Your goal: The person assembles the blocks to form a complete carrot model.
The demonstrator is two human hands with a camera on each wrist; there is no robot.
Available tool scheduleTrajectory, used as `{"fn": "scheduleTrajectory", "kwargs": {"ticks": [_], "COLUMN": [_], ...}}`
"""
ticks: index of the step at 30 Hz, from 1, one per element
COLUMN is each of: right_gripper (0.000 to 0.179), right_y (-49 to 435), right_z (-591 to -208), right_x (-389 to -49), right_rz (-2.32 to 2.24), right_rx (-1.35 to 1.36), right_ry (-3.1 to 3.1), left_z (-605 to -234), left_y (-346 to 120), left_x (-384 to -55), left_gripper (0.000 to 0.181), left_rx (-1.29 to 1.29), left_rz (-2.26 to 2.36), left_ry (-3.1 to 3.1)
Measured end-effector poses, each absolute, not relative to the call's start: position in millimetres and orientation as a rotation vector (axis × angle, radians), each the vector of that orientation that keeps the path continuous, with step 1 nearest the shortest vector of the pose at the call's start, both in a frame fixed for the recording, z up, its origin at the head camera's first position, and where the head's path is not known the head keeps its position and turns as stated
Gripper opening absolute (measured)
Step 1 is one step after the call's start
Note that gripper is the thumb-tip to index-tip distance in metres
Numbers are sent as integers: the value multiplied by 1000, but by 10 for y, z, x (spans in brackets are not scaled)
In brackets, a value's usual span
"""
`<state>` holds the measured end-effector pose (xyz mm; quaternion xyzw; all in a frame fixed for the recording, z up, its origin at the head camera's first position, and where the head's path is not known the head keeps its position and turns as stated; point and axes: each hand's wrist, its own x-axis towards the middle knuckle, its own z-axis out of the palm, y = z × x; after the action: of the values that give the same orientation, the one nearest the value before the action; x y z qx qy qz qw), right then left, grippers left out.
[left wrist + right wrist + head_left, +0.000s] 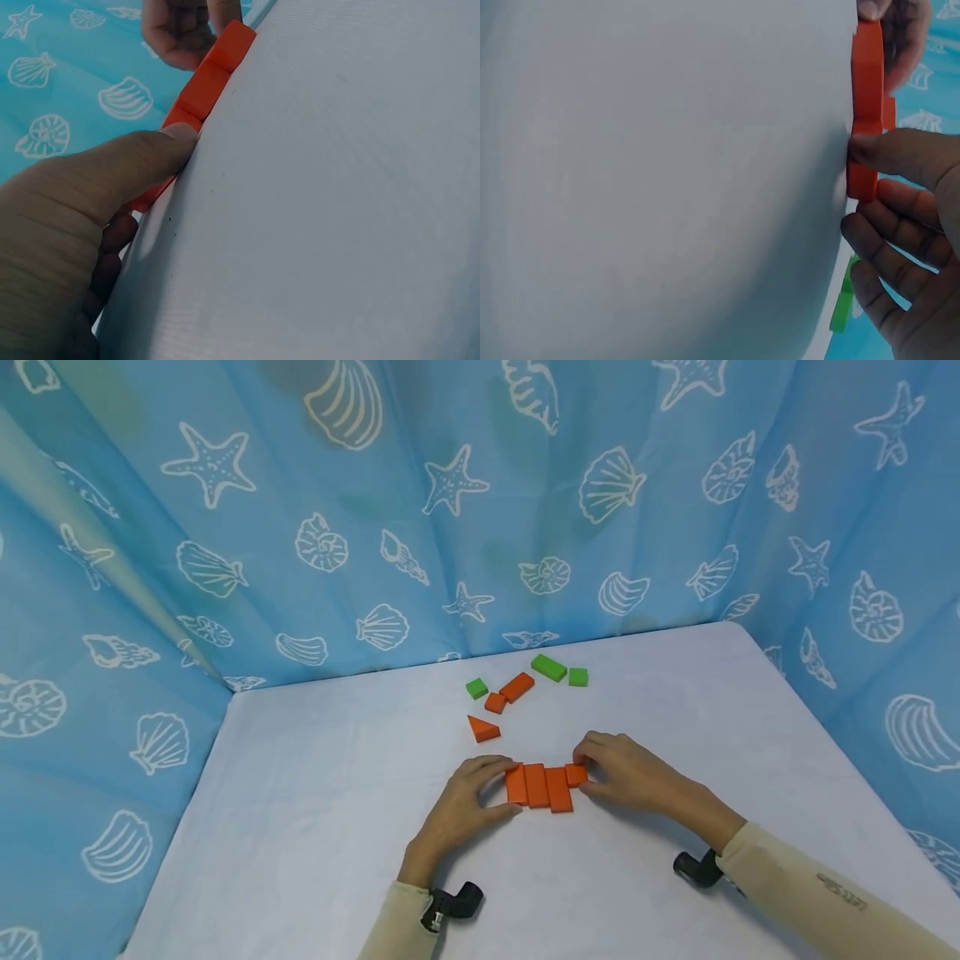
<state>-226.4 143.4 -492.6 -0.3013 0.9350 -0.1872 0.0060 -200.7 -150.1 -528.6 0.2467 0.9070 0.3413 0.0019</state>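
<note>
Three oblong orange blocks (pixel 537 786) lie side by side on the white table, their ends slightly staggered. A small square orange block (pixel 576 775) joins them at the right end, by the upper part of the row. My left hand (pixel 465 802) grips the leftmost oblong block (pixel 517 785), thumb at its near end and fingers at its far end. With thumb and fingers, my right hand (pixel 630 772) pinches the square block. In the right wrist view, that thumb (pixel 900 154) lies against the orange block, and the other fingers are loosely spread.
Beyond the row lie an orange triangular block (pixel 483 729), a small orange block (pixel 495 702) and an oblong orange one (pixel 517 687). Green blocks sit farther back: a small one (pixel 476 688), an oblong one (pixel 549 667) and another small one (pixel 578 677). A blue shell-patterned curtain (pixel 450 568) borders the table.
</note>
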Motion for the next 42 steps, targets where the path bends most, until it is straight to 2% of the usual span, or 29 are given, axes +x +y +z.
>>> {"fn": "scheduleTrajectory", "kwargs": {"ticks": [7,13,25,30,37,42], "right_gripper": [30,34,35,35,31,29], "right_y": [1573,1491,1396,1395,1494,1560], "right_z": [-4888,-4911,-4927,-4927,-4868,-4879], "right_x": [-2167,-2143,-2559,-2620,-2427,-2156], "right_rz": [-670,-752,-750,-766,-634,-569], "right_rx": [-968,-1004,-877,-852,-875,-1080], "right_ry": [2832,2804,2812,2793,2862,2886], "left_z": [-5277,-5236,-5314,-5312,-5288,-5285], "left_y": [-1484,-1507,-1429,-1439,-1488,-1504], "left_x": [-2051,-2075,-2314,-2359,-2349,-2351], "left_gripper": [55,57,59,60,52,47], "left_rx": [833,817,632,610,682,721], "left_rz": [1063,1082,1185,1211,1168,1212], "left_ry": [2829,2838,2908,2888,2920,2915]}}
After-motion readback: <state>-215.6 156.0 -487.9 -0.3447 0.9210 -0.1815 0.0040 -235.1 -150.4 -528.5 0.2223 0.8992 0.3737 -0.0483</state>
